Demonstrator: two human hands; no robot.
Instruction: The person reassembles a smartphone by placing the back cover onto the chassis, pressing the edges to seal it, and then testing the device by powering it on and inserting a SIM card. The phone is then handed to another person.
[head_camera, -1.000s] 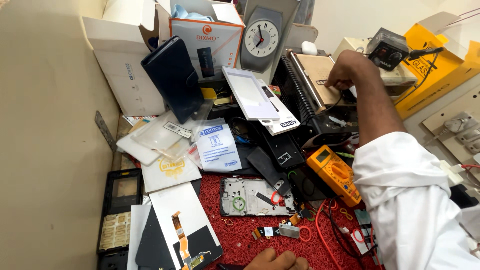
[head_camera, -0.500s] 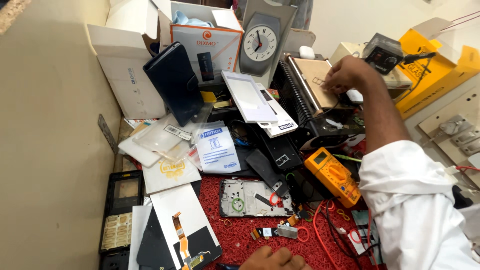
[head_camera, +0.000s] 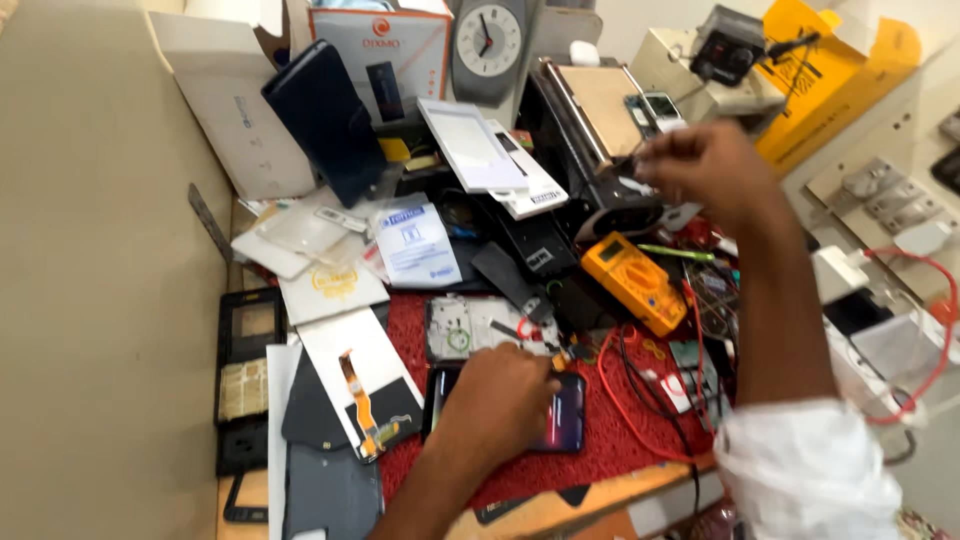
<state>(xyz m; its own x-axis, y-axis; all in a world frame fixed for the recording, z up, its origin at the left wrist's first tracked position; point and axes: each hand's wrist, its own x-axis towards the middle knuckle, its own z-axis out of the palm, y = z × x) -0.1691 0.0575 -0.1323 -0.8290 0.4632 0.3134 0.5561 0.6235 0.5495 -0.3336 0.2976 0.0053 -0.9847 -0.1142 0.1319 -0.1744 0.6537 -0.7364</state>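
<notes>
I saw my left hand (head_camera: 497, 398) pressed flat, fingers loose, on a dark smartphone (head_camera: 566, 412) lying on the red mat (head_camera: 620, 440) near the tabletop's front edge. My right hand (head_camera: 705, 172) hung raised above the yellow multimeter (head_camera: 634, 282), fingers pinched on something too blurred to name.

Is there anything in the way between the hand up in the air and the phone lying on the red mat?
Yes. Between the right hand and the phone sit a yellow multimeter and loose red and black wires. The left hand already rests on the phone, covering much of it.
</notes>
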